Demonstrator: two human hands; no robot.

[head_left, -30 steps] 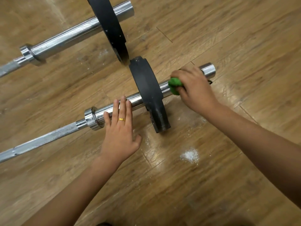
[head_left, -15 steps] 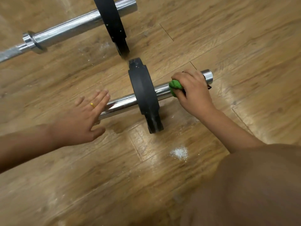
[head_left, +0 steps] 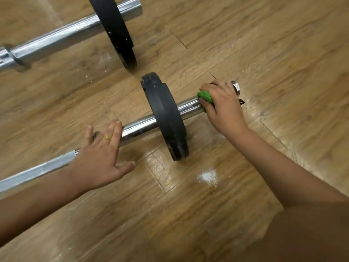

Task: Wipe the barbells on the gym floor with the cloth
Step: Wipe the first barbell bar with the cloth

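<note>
right hand [head_left: 224, 106] curled round green cloth [head_left: 204, 95] on near barbell [head_left: 139, 127] sleeve end, centre-right | left hand [head_left: 100, 154] flat, fingers straight, apparently pressing bar, gripping nothing | risk: bar rolls on plate [head_left: 166, 118] under wiping force; cloth slips off sleeve end

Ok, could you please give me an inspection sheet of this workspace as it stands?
Surface: wooden floor, glossy, scuffed.
Job's things: near barbell with black plate; green cloth on its sleeve end; second barbell behind.
Clutter: white powder by the plate.
Hands: left hand flat on the bar, fingers straight; right hand grips the cloth.
Cables: nothing seen.
Surroundings: nothing seen beyond the floor.
</note>
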